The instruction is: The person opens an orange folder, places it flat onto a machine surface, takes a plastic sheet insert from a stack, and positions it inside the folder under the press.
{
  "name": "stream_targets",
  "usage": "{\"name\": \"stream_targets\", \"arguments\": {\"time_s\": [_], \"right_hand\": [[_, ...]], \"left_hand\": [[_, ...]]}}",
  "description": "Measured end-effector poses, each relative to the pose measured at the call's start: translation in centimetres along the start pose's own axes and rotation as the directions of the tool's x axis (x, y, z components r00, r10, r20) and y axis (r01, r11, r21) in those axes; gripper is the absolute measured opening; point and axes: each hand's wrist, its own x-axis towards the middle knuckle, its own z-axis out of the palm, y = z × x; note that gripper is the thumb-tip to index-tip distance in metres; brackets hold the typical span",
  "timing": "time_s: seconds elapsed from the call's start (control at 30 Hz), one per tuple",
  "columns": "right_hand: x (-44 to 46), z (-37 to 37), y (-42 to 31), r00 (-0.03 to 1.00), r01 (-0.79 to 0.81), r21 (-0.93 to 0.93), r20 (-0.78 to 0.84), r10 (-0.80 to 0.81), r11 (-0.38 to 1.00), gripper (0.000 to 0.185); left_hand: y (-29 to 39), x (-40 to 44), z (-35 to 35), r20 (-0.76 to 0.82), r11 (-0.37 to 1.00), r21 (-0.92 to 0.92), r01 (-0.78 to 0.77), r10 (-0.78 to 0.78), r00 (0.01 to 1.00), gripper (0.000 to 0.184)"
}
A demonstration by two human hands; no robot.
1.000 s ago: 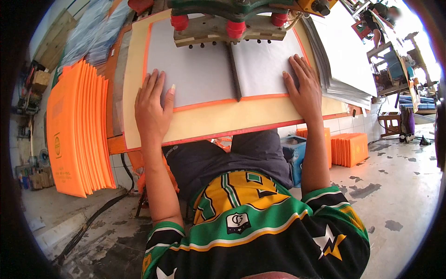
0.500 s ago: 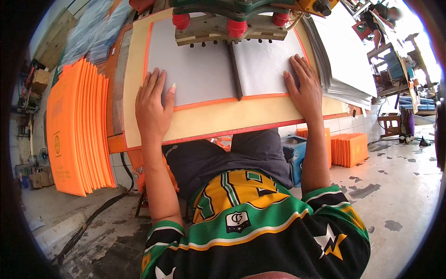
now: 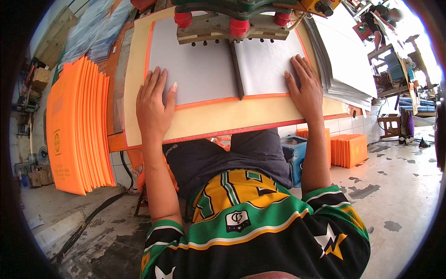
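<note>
An opened cover with an orange edge [image 3: 204,103] lies on a cream board [image 3: 223,117], with clear or greyish sheets [image 3: 195,69] over its inner faces. A dark strip [image 3: 236,69] runs down its middle. My left hand [image 3: 154,102] lies flat on the cover's left edge, fingers stretched out and thumb apart. On the right edge rests my right hand [image 3: 305,88], also flat with fingers extended. Just beyond both hands, a press head [image 3: 232,30] with red round pieces hangs over the far part of the cover and hides it.
Orange folders [image 3: 79,130] stand stacked at the left, beside plastic sheets [image 3: 100,35]. To the right lies a pile of white and grey sheets [image 3: 341,60]. More orange folders [image 3: 349,149] and a blue container [image 3: 293,160] are on the floor. Another person [image 3: 378,23] is in the background.
Both hands stay flat in the same places on the cover. The whole view has shifted very slightly; nothing else visibly differs.
</note>
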Motion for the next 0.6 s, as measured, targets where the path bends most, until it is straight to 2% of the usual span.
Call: {"name": "stream_targets", "arguments": {"time_s": [0.6], "right_hand": [[-0.13, 0.19, 0.32, 0.999, 0.02, 0.001, -0.035, -0.02, 1.0, 0.055]], "left_hand": [[-0.22, -0.02, 0.2, -0.004, 1.0, -0.008, -0.007, 0.006, 1.0, 0.052]]}}
